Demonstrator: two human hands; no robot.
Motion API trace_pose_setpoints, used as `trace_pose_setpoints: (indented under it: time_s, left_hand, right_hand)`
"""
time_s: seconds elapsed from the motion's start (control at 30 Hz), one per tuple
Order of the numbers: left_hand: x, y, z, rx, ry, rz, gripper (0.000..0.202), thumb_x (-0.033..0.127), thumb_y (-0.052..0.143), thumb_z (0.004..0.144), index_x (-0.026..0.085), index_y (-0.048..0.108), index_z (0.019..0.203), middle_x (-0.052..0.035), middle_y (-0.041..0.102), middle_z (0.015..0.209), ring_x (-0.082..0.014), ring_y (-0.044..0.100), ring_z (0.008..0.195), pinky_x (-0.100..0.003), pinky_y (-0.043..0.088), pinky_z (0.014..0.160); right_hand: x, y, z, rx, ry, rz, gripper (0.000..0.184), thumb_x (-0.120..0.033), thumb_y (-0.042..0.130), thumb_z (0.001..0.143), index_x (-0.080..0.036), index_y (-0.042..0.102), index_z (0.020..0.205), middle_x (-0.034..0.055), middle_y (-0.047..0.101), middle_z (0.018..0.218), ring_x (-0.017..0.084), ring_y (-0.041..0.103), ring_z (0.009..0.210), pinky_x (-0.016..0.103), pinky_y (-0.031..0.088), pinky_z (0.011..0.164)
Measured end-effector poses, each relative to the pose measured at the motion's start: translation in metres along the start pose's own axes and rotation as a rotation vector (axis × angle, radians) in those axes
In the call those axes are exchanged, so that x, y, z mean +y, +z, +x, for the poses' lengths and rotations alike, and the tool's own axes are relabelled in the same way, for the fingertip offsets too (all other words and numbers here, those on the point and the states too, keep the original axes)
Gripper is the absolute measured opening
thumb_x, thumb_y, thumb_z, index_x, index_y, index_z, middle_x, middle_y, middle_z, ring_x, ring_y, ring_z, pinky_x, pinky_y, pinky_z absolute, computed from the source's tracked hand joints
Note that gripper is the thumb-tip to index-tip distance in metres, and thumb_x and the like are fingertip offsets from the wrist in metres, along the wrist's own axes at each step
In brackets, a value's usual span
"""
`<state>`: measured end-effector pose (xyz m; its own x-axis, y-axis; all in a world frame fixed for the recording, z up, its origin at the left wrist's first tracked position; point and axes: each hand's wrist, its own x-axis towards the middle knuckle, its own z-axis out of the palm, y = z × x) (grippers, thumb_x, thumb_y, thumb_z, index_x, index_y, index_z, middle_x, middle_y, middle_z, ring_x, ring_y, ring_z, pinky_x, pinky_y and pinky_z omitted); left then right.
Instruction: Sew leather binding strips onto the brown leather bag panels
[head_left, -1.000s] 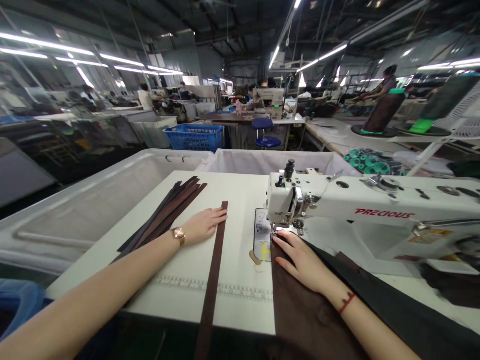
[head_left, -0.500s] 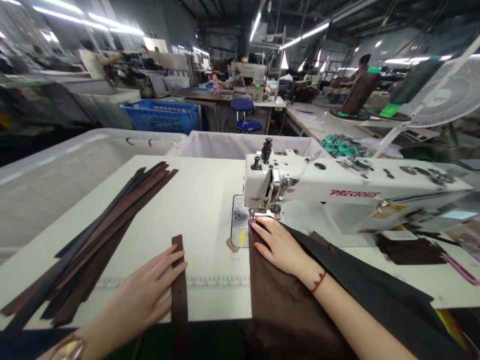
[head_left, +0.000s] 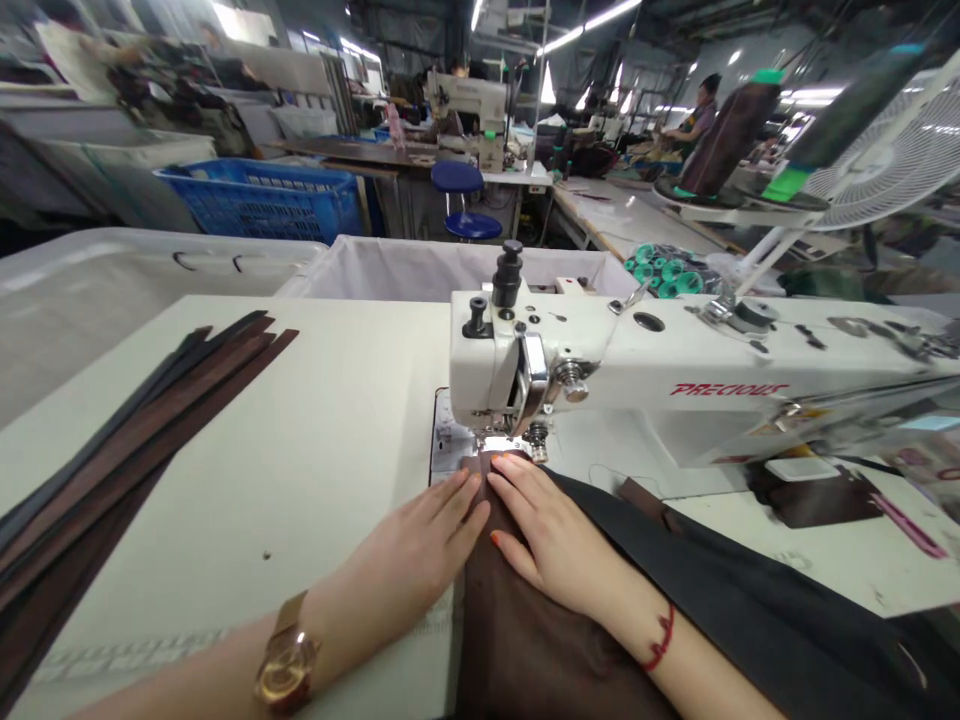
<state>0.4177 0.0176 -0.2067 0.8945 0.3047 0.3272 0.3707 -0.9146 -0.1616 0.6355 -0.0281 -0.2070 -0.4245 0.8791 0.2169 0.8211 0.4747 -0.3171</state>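
Brown panel (head_left: 517, 640), one, smooth, its far end at the needle area of the sewing machine (head_left: 630, 350) (one, white, red lettering "PRECIOUS"). Left hand (head_left: 420, 545): fingers together, laid along the panel's left edge. Right hand (head_left: 555, 530): fingers slightly apart, flat upon it. Narrow strips (head_left: 150, 430), brown and black, one pile. Thread cones (head_left: 731, 140), two.

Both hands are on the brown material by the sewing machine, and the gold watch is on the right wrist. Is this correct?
No: the head view shows the gold watch on the wrist of the left hand. The rest is correct.
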Motion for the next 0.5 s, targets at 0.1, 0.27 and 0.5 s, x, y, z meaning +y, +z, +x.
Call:
trace_pose_setpoints:
  time_s: [0.1,0.27,0.5]
  left_hand:
    - [0.001,0.012,-0.003,-0.033,-0.009,0.013,0.041,0.006,0.047,0.085,0.007,0.05,0.126,-0.0211,0.055,0.133,-0.033,0.053,0.124,-0.043,0.051,0.097]
    - [-0.003,0.012,-0.006,-0.062,-0.001,-0.049,0.045,0.003,0.046,0.084,0.008,0.048,0.128,-0.0231,0.051,0.136,-0.0344,0.049,0.127,-0.044,0.052,0.097]
    - [-0.008,0.017,-0.007,-0.067,-0.014,-0.113,0.045,0.003,0.043,0.087,0.011,0.046,0.131,-0.0213,0.047,0.139,-0.0329,0.042,0.132,-0.044,0.052,0.098]
  right_hand:
    - [0.001,0.0,0.001,-0.008,0.015,0.018,0.051,-0.021,0.052,0.089,-0.008,0.044,0.138,0.018,0.04,0.147,0.028,0.033,0.138,0.05,0.035,0.113]
    - [0.003,-0.002,0.004,-0.058,0.026,0.036,0.052,-0.017,0.05,0.088,-0.011,0.044,0.139,0.0157,0.037,0.149,0.027,0.029,0.14,0.049,0.033,0.114]
    - [0.004,-0.001,0.004,-0.085,0.036,0.032,0.055,-0.019,0.049,0.089,-0.012,0.04,0.143,0.014,0.033,0.151,0.027,0.027,0.141,0.049,0.034,0.113]
